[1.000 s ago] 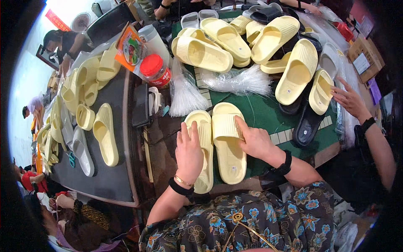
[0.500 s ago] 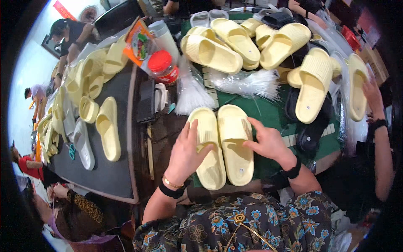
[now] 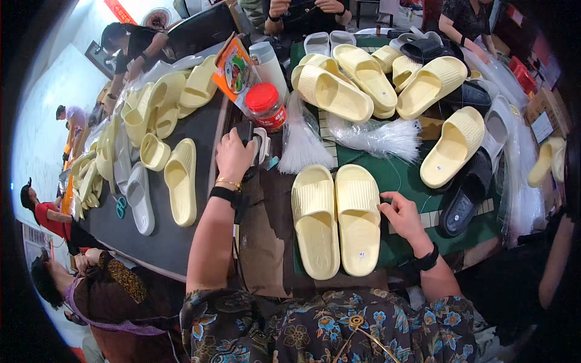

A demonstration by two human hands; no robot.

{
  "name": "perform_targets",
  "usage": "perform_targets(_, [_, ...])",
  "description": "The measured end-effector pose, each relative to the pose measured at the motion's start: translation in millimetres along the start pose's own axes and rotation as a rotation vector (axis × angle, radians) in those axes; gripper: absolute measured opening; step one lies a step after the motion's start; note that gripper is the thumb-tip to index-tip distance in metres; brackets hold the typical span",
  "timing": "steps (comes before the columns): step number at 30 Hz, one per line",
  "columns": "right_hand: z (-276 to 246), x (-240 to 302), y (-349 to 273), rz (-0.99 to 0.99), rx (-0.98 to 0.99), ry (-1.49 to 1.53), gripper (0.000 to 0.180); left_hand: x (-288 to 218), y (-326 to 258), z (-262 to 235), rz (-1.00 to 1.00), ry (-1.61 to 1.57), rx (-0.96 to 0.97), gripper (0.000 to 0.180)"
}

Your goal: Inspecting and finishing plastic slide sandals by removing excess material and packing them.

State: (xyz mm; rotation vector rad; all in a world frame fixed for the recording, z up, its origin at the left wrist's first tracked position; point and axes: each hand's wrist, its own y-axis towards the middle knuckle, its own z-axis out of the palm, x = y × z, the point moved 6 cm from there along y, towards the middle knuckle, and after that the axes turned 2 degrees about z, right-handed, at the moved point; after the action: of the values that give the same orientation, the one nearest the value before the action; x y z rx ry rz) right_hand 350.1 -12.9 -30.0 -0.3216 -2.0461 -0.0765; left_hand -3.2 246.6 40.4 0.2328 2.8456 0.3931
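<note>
A pair of pale yellow slide slippers lies side by side in front of me, toes away: the left slipper (image 3: 316, 242) and the right slipper (image 3: 359, 239), which has a small round sticker on its insole. My right hand (image 3: 404, 219) rests beside the right slipper, thumb and forefinger apart at the outer edge of its strap. To the left, my left hand (image 3: 233, 158) has its fingers curled over a flat black object (image 3: 244, 130), mostly covered by the hand. A white plastic item (image 3: 260, 147) sits right beside that hand.
Beyond the pair lie bundles of clear plastic ties (image 3: 375, 134) and a pile of yellow slippers (image 3: 336, 91). A red-lidded jar (image 3: 265, 106) stands left of them. Black slippers (image 3: 463, 202) are at right. The left table (image 3: 163, 245) holds more slippers and teal scissors (image 3: 121, 207). Several people are around.
My left hand has left the left slipper and reached left to the black object. My right hand has drawn back to the right slipper's outer edge. The co-worker's hand at right is gone.
</note>
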Motion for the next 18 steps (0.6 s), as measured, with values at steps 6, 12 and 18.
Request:
perform_targets(6, [-1,0,0,0.001,-0.004,-0.006,0.031,-6,-3,10,-0.104,0.132,-0.083,0.041])
perform_targets(12, [-1,-1,1,0.002,-0.006,0.014,0.029,-14,-5,4,-0.131,0.186,-0.181,0.039])
perform_targets(18, [-1,-1,0,0.013,-0.012,0.017,0.028,-17,-4,10,-0.190,0.250,-0.130,0.038])
